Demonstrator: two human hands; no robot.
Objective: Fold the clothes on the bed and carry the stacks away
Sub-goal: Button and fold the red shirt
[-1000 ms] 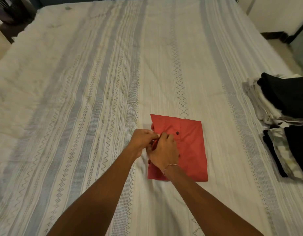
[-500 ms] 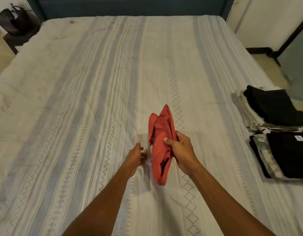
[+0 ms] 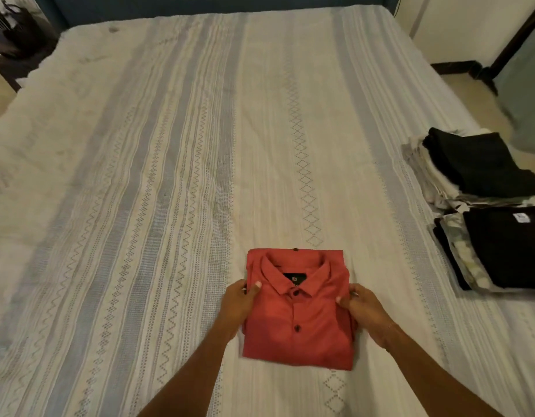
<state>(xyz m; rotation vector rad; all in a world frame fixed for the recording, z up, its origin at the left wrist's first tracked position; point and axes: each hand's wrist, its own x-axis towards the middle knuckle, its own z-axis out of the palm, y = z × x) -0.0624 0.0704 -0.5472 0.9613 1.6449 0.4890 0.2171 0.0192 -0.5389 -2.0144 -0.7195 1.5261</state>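
Folded red collared button shirt (image 3: 298,311): collar up, near centre of the striped white bed (image 3: 170,176). Your left hand (image 3: 236,308) and right hand (image 3: 365,314) pinch its side edges with curled fingers, likely squaring it for the folded dark stacks (image 3: 486,206) at right.

Red shirt (image 3: 299,314), folded, collar up, flat on the bed (image 3: 170,176). Left hand (image 3: 239,305) grips its left edge, right hand (image 3: 364,311) its right edge. Two stacks (image 3: 483,206) of folded clothes lie at the bed's right side.
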